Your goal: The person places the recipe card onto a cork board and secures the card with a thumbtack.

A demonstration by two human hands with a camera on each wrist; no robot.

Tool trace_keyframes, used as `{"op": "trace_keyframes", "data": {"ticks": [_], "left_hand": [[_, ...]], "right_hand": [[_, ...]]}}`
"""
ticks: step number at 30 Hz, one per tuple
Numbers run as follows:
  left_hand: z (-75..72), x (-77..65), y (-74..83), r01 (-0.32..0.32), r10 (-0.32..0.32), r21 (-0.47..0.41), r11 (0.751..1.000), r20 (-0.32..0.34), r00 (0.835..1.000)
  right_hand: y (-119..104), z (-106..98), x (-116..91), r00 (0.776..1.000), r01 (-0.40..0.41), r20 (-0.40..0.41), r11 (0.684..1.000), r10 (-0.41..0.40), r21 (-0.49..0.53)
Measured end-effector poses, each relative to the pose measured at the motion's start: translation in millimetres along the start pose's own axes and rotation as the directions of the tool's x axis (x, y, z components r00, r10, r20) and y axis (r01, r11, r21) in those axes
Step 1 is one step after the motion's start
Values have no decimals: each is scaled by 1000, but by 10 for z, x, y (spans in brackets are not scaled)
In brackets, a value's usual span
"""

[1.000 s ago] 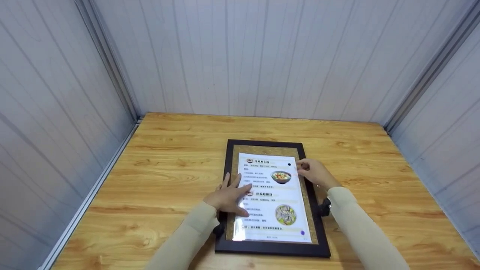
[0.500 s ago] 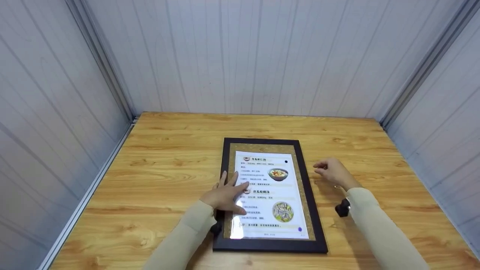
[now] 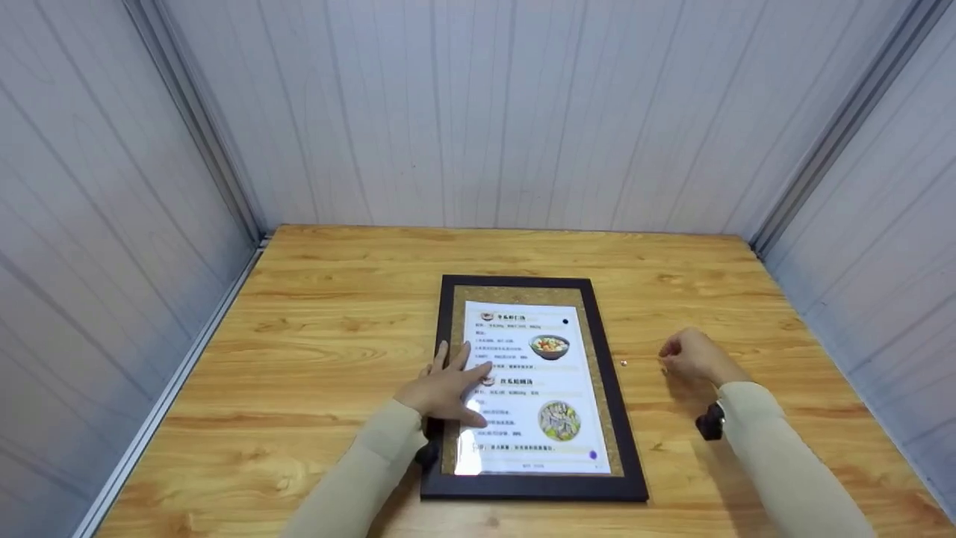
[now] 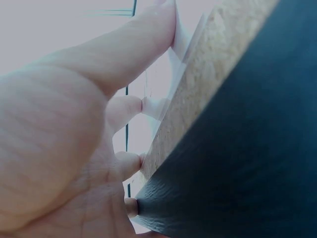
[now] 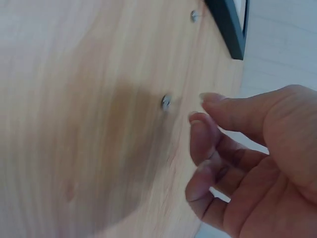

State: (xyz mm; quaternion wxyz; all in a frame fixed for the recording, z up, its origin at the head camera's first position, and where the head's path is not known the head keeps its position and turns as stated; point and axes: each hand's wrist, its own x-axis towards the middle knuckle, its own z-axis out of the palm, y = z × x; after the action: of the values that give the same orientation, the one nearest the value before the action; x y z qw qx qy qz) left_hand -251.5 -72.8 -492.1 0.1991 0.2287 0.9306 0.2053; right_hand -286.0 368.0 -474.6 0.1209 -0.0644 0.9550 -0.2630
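Note:
A laminated sheet with printed text and two food pictures lies on a cork board in a black frame. My left hand rests on the sheet's left side, fingers spread; in the left wrist view the fingertips touch the sheet and the frame. To the right of the board, my right hand hovers low over the table with thumb and index finger close together and nothing between them. Just beyond those fingertips lies a metal thumbtack. A second thumbtack lies nearer the frame.
The wood-grain table extends around the board. Pale panelled walls stand at the back and both sides. On the sheet are a black dot at the upper right and a purple dot at the lower right.
My right hand has left the sheet's upper right edge and moved right and down to the thumbtacks on the table. The left hand has stayed on the sheet. The head view has shifted slightly.

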Motion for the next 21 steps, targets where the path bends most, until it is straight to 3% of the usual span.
{"op": "trace_keyframes", "data": {"ticks": [6, 13, 21], "left_hand": [[-34, -1, -15, 14, -14, -12, 1000, -3, 1000], [-36, -8, -35, 0, 0, -10, 1000, -7, 1000], [-9, -9, -27, -14, 14, -11, 1000, -1, 1000]], "right_hand": [[44, 2, 12, 997, -4, 73, 1000, 5, -19], [17, 27, 16, 999, 17, 45, 998, -15, -52], [19, 55, -14, 999, -26, 39, 998, 28, -51]]}}
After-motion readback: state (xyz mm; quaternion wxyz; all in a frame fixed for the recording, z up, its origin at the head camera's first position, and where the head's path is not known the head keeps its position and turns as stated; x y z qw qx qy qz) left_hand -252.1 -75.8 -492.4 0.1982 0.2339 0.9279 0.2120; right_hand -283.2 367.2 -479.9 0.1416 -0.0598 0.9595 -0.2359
